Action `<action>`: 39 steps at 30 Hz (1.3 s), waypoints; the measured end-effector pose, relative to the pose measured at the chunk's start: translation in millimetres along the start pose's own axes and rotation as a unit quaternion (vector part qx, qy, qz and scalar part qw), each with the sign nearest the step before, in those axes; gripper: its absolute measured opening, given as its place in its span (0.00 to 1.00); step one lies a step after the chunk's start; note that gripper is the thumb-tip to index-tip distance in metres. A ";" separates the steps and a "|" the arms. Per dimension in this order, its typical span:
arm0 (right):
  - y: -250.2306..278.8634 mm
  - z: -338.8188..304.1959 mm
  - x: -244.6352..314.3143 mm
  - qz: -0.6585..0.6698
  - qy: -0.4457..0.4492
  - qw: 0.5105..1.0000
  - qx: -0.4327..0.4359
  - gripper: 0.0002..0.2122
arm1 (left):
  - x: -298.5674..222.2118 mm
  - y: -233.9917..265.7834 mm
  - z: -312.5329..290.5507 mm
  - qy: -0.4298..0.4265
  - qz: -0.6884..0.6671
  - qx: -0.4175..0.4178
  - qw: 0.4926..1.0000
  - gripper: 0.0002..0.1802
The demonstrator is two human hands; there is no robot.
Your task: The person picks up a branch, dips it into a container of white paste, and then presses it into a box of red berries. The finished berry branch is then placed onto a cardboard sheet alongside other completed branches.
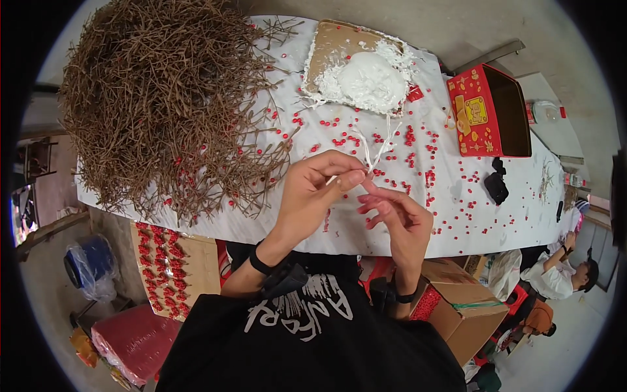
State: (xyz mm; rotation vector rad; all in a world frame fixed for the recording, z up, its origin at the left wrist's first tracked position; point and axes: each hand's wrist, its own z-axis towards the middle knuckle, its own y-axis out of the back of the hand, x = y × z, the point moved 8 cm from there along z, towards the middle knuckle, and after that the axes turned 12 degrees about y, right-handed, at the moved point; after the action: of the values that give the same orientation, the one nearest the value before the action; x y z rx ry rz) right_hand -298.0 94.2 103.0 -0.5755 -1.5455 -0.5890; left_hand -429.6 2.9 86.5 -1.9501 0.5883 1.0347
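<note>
A small forked twig (373, 153) coated in white paste stands up from between the fingertips of my left hand (315, 195). The thumb and forefinger of that hand are closed on its lower end. Close beside it on the right is my right hand (403, 225), fingers half bent and apart, the tips right by the twig's base. I see nothing held in it. Beyond both hands, a mound of white paste (372, 80) lies on a brown board (324, 55). Loose red berries (409, 137) are scattered over the white-covered table (313, 240).
A large heap of brown twigs (163, 98) covers the table's left. At the right stand a red box (475, 114) and a black object (496, 188). Below are a panel of red berry clusters (163, 268) and a cardboard box (467, 307). Another person (555, 274) sits far right.
</note>
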 end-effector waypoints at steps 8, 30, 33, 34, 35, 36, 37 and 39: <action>78.7 90.2 5.3 -0.292 0.103 0.950 -0.032 0.13 | 9.2 22.2 2.1 -0.057 -0.083 -0.021 0.995 0.05; 97.6 299.2 -20.3 -0.547 0.145 0.823 0.051 0.08 | 18.7 36.4 7.9 0.015 -0.117 0.007 0.993 0.04; 101.5 297.5 -3.0 -0.553 0.173 0.813 0.049 0.08 | 17.4 38.3 8.0 0.013 -0.117 0.008 0.993 0.05; 95.7 293.7 7.3 -0.555 0.186 0.809 0.047 0.07 | 17.6 38.9 7.7 0.010 -0.114 0.008 0.993 0.05; 90.2 290.6 16.1 -0.554 0.188 0.809 0.052 0.07 | 17.8 39.4 7.1 0.007 -0.110 0.007 0.994 0.05; 80.4 285.7 30.4 -0.551 0.192 0.811 0.056 0.07 | 17.6 39.6 7.1 0.005 -0.110 0.002 0.994 0.05; 68.8 281.4 46.1 -0.548 0.195 0.811 0.059 0.07 | 18.0 39.7 7.0 0.009 -0.115 0.001 0.993 0.05; 43.4 283.0 65.3 -0.543 0.200 0.813 0.064 0.07 | 18.7 40.8 6.8 0.017 -0.120 -0.001 0.993 0.05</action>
State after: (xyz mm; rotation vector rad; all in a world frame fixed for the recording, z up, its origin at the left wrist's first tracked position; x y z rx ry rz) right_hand -480.9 317.6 156.3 0.6079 -1.3745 -1.3471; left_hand -451.2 -14.1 50.3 -1.9878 0.3589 0.8525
